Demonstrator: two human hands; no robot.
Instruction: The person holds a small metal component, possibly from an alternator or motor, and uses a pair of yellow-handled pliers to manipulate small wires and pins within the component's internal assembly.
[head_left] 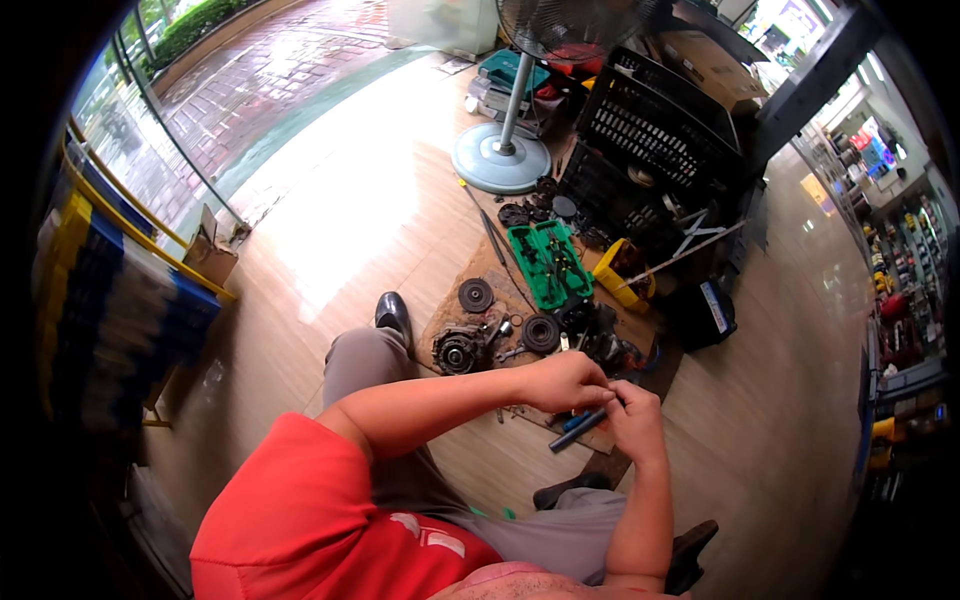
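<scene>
My left hand [562,382] and my right hand [637,418] meet in front of me with fingers closed. Between them is the upper end of a dark, straight tube [576,433], which slants down to the left. Fingers cover that end, so whether a smaller part is pinched there is hidden. Below and beyond my hands lies a flattened cardboard sheet [455,300] with greasy machine parts. On it sit a round motor-like housing [457,350], a dark disc [476,294], a ring-shaped wheel [541,333] and an open green tool case [548,264].
Beyond the parts stand a grey pedestal fan [500,158], black plastic crates [650,120], a cut yellow container [622,275] and a black box-shaped battery [702,315]. A yellow-framed rack [120,270] is at left. Stocked shelves [915,290] line the right. My shoe [393,315] rests beside the cardboard.
</scene>
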